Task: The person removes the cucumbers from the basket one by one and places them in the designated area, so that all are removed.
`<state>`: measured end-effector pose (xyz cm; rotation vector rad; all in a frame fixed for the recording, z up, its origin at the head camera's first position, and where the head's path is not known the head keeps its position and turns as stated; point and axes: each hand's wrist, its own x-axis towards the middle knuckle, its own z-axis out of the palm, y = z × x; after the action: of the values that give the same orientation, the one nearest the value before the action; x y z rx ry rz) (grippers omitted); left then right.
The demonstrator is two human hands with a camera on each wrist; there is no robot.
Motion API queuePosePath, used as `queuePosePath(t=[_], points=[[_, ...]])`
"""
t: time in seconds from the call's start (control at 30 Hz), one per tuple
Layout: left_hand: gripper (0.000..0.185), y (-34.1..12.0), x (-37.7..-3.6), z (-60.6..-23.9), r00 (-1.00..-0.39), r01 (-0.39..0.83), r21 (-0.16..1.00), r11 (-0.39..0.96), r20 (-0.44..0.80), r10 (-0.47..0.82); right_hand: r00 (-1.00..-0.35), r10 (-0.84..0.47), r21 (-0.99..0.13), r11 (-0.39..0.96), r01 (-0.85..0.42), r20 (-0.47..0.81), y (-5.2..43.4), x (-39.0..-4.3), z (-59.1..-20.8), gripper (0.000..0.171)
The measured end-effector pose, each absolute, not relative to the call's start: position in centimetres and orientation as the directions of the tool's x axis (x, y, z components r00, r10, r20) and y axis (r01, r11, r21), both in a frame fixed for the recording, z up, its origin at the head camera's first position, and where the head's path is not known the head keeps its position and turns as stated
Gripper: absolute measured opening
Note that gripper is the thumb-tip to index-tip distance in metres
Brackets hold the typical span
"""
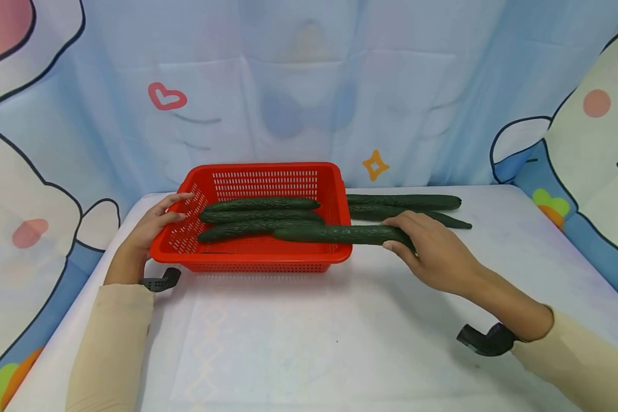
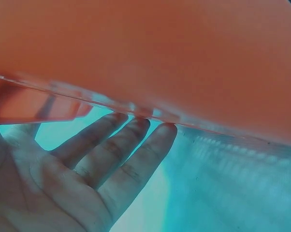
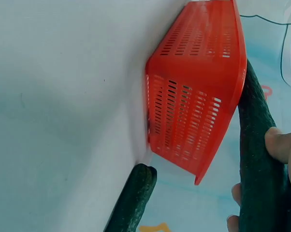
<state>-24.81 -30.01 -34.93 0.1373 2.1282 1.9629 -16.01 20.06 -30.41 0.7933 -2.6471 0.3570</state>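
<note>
Cucumber (image 1: 340, 234) in play: it is gripped at its near end by the right hand (image 1: 432, 252), fingers curled round it, and is laid across the right rim of the red basket (image 1: 268, 260), far end already over the basket's inside. From the right wrist view the same cucumber (image 3: 256, 159) is seen resting against the basket's edge (image 3: 240, 96), with a thumb (image 3: 281, 145) pressed on its side.

Over on the other side, the basket's left wall is touched by the left hand (image 1: 157, 220), fingers stretched out and relaxed against the plastic, nothing being clutched. That is borne out by the left wrist view: straight fingers (image 2: 121, 154) are laid up against the orange-red wall (image 2: 160, 58).

Inside the basket, three more cucumbers (image 1: 260, 216) are stacked lengthwise, side by side and touching. Behind the basket's right end, two further cucumbers (image 1: 407, 206) are left lying on the white table (image 1: 309, 332), just beside the wall and close together; the tip of one (image 3: 133, 198) is caught by the right wrist camera. Everything is backed by a pale blue cartoon curtain (image 1: 309, 86).
</note>
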Motion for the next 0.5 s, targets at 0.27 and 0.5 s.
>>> queuePosePath(t=[0.27,0.5], points=[[0.049,-30.0,-24.8,-35.0,-0.967,-0.092,0.992,0.087,-0.11,0.23,-0.797,-0.459,-0.121,0.833,-0.539,0.393,21.7,-15.9,-30.3,0.035],[0.049,-30.0,-24.8,-35.0,-0.968,-0.092,0.991,0.097,-0.112,0.223,-0.799,-0.433,-0.115,0.847,-0.519,0.417,23.6,-15.7,-30.3,0.034]])
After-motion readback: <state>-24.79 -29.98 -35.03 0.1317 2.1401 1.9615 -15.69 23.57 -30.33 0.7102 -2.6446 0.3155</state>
